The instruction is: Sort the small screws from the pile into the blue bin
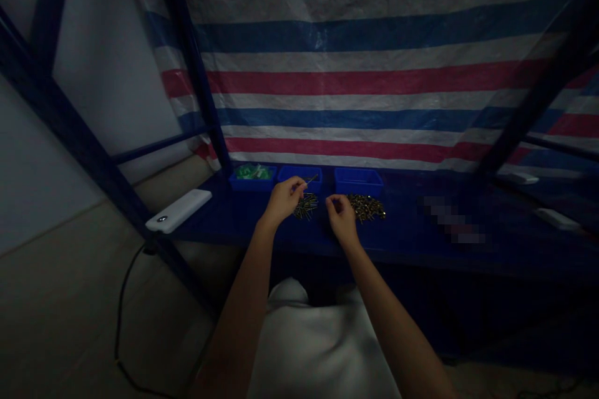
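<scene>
I am holding a single slim metal piece [312,179] in my left hand [284,197], so the step in hand is looking like the handling of one small part between two piles. My thumb and fingertips are pinching it near one end, and the free end is pointing right and slightly far. My right hand [342,218] is hovering over the tabletop [402,237] with its fingers curling inward; whether the tips are meeting, or gripping something tiny, I cannot tell. As I am judging it, any next move is calling for a light, exact pinch and two steady wrists, with the hands sitting close but apart.

The piece is looking thin, straight and dull grey in this dim light; its end details are too small to be showing. Below it, a pile of slim metal pieces [307,206] is lying just right of my left hand, and a brassy pile [368,207] of small, shiny parts is spreading right of my right hand. On the far side, a middle blue tray [299,172] and a right blue tray [359,189] are standing behind the piles.
</scene>
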`<state>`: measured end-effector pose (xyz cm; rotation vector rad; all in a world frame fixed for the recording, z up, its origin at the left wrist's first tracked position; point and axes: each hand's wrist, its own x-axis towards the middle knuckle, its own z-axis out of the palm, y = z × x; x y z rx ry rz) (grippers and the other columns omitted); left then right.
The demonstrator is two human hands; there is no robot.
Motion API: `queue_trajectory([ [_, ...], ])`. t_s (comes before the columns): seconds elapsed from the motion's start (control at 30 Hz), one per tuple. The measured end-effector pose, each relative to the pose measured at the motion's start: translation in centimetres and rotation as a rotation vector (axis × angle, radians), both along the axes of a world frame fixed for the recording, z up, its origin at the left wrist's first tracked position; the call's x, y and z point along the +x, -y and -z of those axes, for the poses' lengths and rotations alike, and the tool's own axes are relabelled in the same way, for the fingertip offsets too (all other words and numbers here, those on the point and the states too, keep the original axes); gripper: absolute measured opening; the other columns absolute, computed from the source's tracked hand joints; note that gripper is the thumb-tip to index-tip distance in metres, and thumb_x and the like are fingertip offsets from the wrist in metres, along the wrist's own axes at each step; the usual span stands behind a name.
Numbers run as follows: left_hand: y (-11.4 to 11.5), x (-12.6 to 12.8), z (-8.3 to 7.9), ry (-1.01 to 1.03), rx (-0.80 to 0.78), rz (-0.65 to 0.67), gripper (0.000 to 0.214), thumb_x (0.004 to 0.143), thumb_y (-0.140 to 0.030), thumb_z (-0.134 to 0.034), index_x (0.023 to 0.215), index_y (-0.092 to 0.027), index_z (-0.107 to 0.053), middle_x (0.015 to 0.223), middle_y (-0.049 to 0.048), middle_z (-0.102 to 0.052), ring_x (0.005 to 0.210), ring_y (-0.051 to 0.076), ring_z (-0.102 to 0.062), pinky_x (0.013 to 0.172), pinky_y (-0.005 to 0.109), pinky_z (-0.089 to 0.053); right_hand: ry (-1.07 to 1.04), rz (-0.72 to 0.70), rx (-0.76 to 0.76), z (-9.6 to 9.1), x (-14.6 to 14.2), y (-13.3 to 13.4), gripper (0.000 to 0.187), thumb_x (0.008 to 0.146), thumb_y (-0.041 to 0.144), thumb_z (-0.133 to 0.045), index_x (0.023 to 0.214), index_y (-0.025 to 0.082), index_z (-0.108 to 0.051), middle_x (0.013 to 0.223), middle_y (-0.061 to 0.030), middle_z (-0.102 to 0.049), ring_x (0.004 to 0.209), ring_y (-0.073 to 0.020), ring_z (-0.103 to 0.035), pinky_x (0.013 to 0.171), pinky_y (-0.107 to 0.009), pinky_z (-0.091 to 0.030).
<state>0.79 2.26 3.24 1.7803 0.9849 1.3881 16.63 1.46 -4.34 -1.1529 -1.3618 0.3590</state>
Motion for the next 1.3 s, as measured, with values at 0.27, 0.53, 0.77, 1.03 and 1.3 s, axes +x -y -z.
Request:
queue_trajectory([
  [0.27, 2.0, -1.9, -1.3, 0.502, -0.118, 0.175, 0.023, 0.076, -0.042, -0.057, 0.072, -0.019, -0.051, 0.052, -0.0056, -0.044, 0.034, 0.003, -0.031, 0.037, 0.018, -0.027, 0.047, -0.001, -0.031, -0.3, -0.1, 0.4, 0.018, 0.08, 0.033, -0.045, 0.081, 0.018, -0.055, 0.078, -0.0019, -0.056, 0.062, -0.0122, -0.048, 0.063, -0.026, -0.04],
  [0.53, 0.9, -1.4, -2.2, 0.116, -0.224, 0.324, 0.023, 0.07, -0.038, -0.064, 0.071, -0.015, -0.058, 0.054, -0.0012, -0.053, 0.037, 0.004, -0.042, 0.035, 0.017, -0.024, 0.055, 0.001, -0.033, -0.2, -0.1, 0.4, 0.017, 0.08, 0.031, -0.044, 0.083, 0.018, -0.055, 0.075, -0.0013, -0.055, 0.061, -0.0123, -0.047, 0.063, -0.026, -0.04],
  [0.77, -2.7, -0.9, -2.4, 0.356, -0.272, 0.257, 0.021, 0.07, -0.034, -0.064, 0.074, -0.014, -0.058, 0.052, -0.0037, -0.049, 0.036, 0.002, -0.039, 0.034, 0.016, -0.022, 0.053, -0.007, -0.044, -0.3, -0.1, 0.5, 0.016, 0.08, 0.03, -0.044, 0.082, 0.018, -0.055, 0.075, -0.0013, -0.056, 0.062, -0.0127, -0.048, 0.063, -0.026, -0.04],
  [1.03, -8.0, 0.6, 0.3, 0.465, -0.483, 0.054, 0.022, 0.07, -0.033, -0.064, 0.073, -0.012, -0.059, 0.05, -0.0045, -0.048, 0.034, 0.002, -0.038, 0.034, 0.015, -0.021, 0.037, -0.01, -0.041, -0.4, -0.2, 0.6, 0.015, 0.079, 0.03, -0.045, 0.082, 0.019, -0.054, 0.076, -0.0017, -0.055, 0.06, -0.0125, -0.048, 0.061, -0.026, -0.04],
  [1.3, -7.8, -0.3, -0.7, 0.562, -0.576, 0.143, 0.024, 0.074, -0.034, -0.058, 0.083, -0.012, -0.06, 0.053, -0.0037, -0.049, 0.034, 0.003, -0.039, 0.033, 0.016, -0.02, 0.071, -0.002, -0.042, -0.4, -0.2, 0.6, 0.015, 0.08, 0.029, -0.044, 0.082, 0.018, -0.055, 0.076, -0.0014, -0.056, 0.061, -0.0124, -0.048, 0.063, -0.025, -0.04],
])
